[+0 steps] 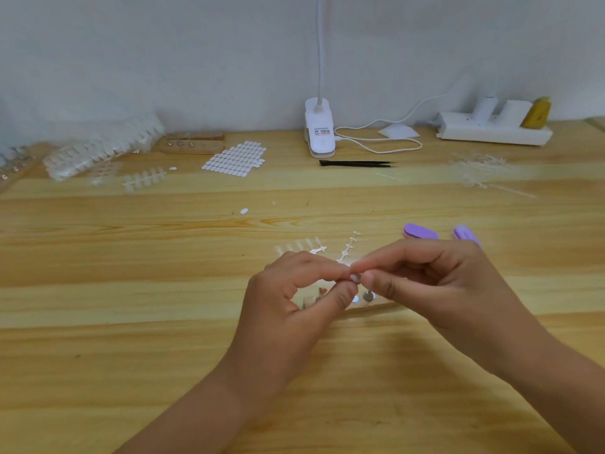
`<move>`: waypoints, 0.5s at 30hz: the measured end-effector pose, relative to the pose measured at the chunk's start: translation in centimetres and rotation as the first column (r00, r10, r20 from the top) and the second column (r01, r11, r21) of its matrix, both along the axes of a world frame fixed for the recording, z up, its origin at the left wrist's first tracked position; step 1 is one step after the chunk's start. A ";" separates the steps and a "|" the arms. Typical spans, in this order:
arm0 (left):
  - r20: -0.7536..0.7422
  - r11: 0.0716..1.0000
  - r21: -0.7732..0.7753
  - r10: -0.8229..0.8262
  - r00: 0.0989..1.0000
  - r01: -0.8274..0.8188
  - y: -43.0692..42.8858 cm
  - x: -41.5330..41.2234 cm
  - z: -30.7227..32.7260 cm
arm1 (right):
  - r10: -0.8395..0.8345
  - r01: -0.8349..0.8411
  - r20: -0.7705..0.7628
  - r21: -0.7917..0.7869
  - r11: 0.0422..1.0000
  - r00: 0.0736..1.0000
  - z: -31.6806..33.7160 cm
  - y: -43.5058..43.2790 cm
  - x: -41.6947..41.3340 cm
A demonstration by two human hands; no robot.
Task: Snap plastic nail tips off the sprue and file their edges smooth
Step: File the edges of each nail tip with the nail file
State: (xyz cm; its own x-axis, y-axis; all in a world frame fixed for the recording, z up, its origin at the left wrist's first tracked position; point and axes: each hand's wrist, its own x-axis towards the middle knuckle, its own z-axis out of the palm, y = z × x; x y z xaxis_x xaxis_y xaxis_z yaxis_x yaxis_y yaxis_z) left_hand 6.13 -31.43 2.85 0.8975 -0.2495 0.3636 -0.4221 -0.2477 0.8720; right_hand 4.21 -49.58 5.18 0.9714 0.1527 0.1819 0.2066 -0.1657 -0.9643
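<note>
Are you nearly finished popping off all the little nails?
Not nearly. Done: a few loose tips lie on the table, and part of the sprue is already bare. In hand: the left hand holds the sprue while the right hand pinches a tip. Left: the stack of full sprues and filing; the purple files lie untouched.

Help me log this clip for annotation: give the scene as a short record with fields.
surface: wooden table
left hand: grips the sprue
right hand: pinches a nail tip at the sprue's near end
tools: two purple files lying untouched beyond the right hand
loose tips: a few on the table under the hands
stage: snapping; filing not begun
</note>
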 end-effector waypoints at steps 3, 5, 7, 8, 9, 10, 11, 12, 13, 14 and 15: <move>0.021 1.000 0.000 0.016 1.000 -0.016 0.0 -0.1 0.1 | -0.038 0.038 -0.016 0.026 0.999 0.999 -0.1 0.2 -0.2; 0.043 1.000 0.015 0.015 0.999 -0.015 0.0 -0.2 0.0 | -0.038 0.040 -0.050 0.040 0.998 0.998 -0.3 0.2 -0.2; 0.052 0.999 0.031 0.008 0.999 -0.010 0.1 -0.2 -0.1 | -0.020 0.022 -0.077 0.016 1.000 0.997 -0.5 -0.1 -0.1; 0.044 0.999 0.035 0.003 0.999 -0.005 0.1 -0.1 -0.2 | -0.016 0.016 -0.082 0.001 1.000 0.997 -0.5 -0.2 -0.1; 0.030 0.999 0.037 -0.001 1.000 0.000 0.2 -0.1 -0.3 | -0.020 0.018 -0.068 -0.022 1.000 0.998 -0.6 -0.2 -0.2; 0.012 0.999 0.036 -0.004 1.000 0.004 0.2 -0.1 -0.3 | -0.031 0.029 -0.036 -0.056 0.998 0.999 -0.7 -0.2 -0.3; -0.013 1.000 0.025 -0.008 1.000 0.008 0.2 -0.1 -0.4 | -0.049 0.052 0.023 -0.107 0.993 0.999 -1.1 -0.2 -0.5; -0.045 1.000 0.005 -0.015 0.999 0.015 0.2 -0.1 -0.5 | -0.076 0.094 0.107 -0.172 0.981 0.991 -1.3 -0.1 -0.7; -0.079 1.000 -0.020 -0.024 0.997 0.022 0.2 0.0 -0.6 | -0.097 0.148 0.208 -0.242 0.959 0.973 -1.6 0.0 -0.8; -0.108 0.999 -0.047 -0.032 0.994 0.027 0.3 0.0 -0.7 | -0.106 0.198 0.303 -0.292 0.936 0.947 -1.9 0.2 -0.9; -0.130 0.997 -0.077 -0.037 0.991 0.028 0.3 0.1 -0.8 | -0.108 0.240 0.380 -0.319 0.917 0.919 -2.1 0.3 -0.9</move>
State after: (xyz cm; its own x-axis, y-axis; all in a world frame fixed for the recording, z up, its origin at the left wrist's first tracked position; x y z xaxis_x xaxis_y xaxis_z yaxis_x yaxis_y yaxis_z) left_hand 6.25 -31.15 2.08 0.9306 -0.2558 0.2619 -0.3095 -0.1676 0.9360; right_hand 3.27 -49.24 3.05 0.8719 0.1048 0.4783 0.4527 -0.5446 -0.7060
